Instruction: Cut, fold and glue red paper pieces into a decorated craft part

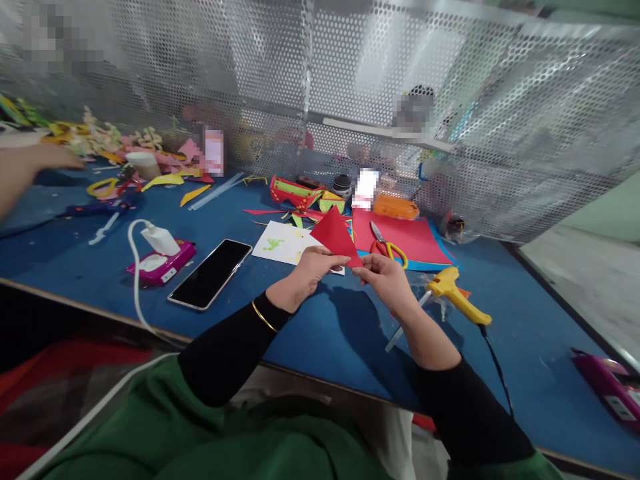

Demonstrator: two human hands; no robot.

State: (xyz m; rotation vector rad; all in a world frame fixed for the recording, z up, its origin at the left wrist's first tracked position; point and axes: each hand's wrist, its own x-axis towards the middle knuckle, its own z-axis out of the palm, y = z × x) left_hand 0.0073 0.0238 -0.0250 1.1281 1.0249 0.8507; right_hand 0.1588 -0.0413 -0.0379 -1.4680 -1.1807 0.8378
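A folded piece of red paper (336,235) is held up above the blue table, its pointed end upward. My left hand (314,270) pinches its lower edge from the left. At the lower right corner, my right hand (384,277) grips the same paper between thumb and fingers. Behind it lies a white sheet (273,241) with green and yellow marks. Yellow-handled scissors (397,253) rest on red sheets (425,237) just beyond my right hand. A yellow glue gun (457,293) lies to the right of that hand.
On the blue table (310,333) are a black phone (211,273), a purple power socket (163,267) with a white charger, and a red-green cut-out (295,193). Another person's arm (35,167) reaches in at the left. A perforated metal screen (280,73) stands behind.
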